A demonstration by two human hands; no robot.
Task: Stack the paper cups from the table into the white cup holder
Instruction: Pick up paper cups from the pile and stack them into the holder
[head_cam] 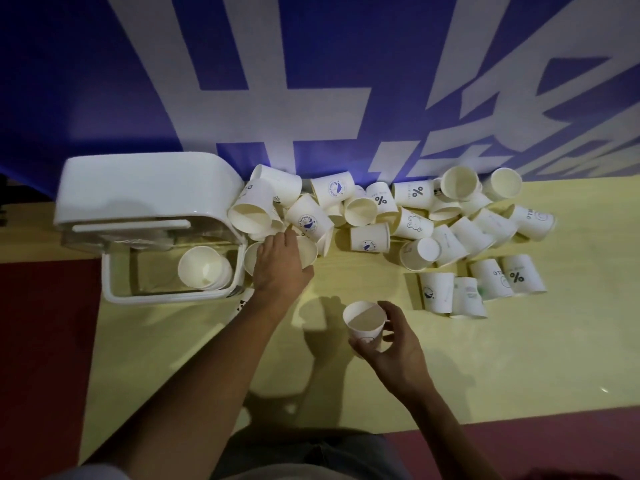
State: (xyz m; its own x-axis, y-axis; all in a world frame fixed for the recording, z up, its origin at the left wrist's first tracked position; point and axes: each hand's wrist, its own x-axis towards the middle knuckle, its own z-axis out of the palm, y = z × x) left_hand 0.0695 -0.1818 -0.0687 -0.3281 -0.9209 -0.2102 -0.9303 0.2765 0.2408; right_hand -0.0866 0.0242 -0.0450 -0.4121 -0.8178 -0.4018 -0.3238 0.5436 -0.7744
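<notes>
So far: few cups (204, 271) nested in holder (114, 292).
Remaining: large pile (415, 220) on table (346, 393).
Left hand (277, 268): over pile's edge, grip unclear.
Right hand (391, 344): holds one cup (365, 320).

Both forearms (214, 368) bare to the frame edge; left hand (280, 268) and right hand (391, 341) uncovered; dark grey garment (311, 455) at lower centre; material indeterminate.
</notes>
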